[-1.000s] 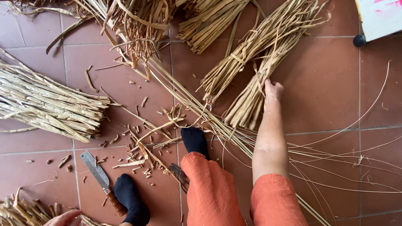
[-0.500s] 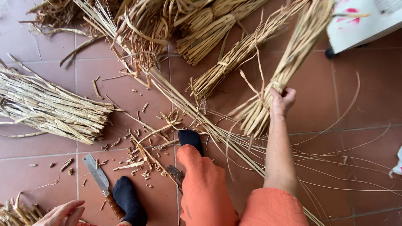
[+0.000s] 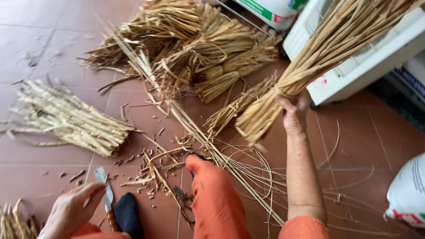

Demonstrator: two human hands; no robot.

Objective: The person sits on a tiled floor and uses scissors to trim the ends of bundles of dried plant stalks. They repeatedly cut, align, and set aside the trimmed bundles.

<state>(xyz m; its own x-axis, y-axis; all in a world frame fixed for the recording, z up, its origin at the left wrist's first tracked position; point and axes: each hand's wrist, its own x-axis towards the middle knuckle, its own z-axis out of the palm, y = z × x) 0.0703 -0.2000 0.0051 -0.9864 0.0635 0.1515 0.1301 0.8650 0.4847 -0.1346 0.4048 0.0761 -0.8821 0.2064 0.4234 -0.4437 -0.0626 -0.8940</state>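
My right hand (image 3: 293, 113) grips a thick bundle of dry reed stalks (image 3: 312, 62) near its tied lower end and holds it tilted up off the tiled floor, its top running toward the upper right. My left hand (image 3: 73, 208) hovers low at the bottom left, fingers apart, just beside a flat-bladed knife (image 3: 105, 191) lying on the floor; whether it touches the knife is unclear. My legs in orange trousers (image 3: 212, 199) and a black sock (image 3: 128, 214) lie between the hands. A pair of scissors (image 3: 182, 201) rests by my knee.
A pile of cut stalks (image 3: 71, 117) lies at left, several tied bundles (image 3: 199, 48) at the top centre. Long thin strands (image 3: 248, 177) and small trimmings (image 3: 150, 168) litter the tiles. A white box-like appliance (image 3: 376, 57) stands at upper right, a white sack (image 3: 407, 190) at lower right.
My right hand has lifted the reed bundle off the floor and up to the right. My left hand has come further into view near the knife. The view has shifted.
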